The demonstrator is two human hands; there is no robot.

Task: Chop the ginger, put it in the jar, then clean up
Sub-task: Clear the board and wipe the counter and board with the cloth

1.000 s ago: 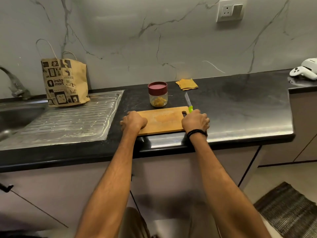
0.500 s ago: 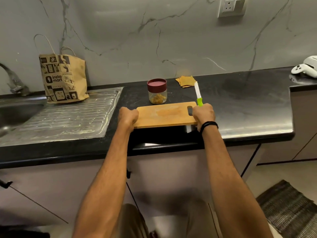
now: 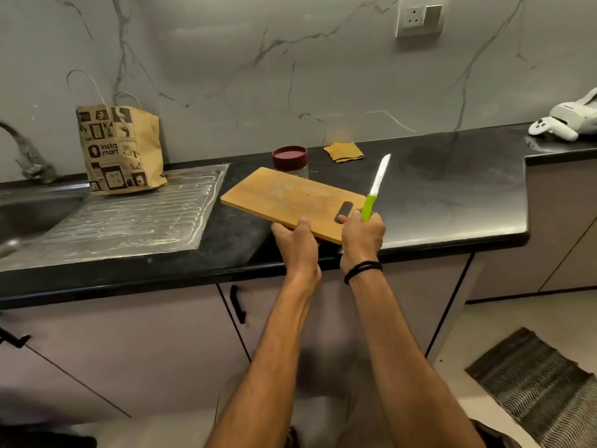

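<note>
Cleaning up, seemingly: left hand [image 3: 295, 240] grips cutting board [image 3: 290, 198], right hand [image 3: 361, 236] grips board plus knife [image 3: 376, 185]; next, steady carry leftward to sink [image 3: 32, 208].

Marble wall [image 3: 226, 59], black countertop [image 3: 452, 205]

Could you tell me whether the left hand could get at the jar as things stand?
Probably not: the left hand grips the near edge of the cutting board, which is held in front of the jar. It would have to let go first.

Tilted wooden board [image 3: 290, 198] beside green-handled knife [image 3: 376, 185]
</note>
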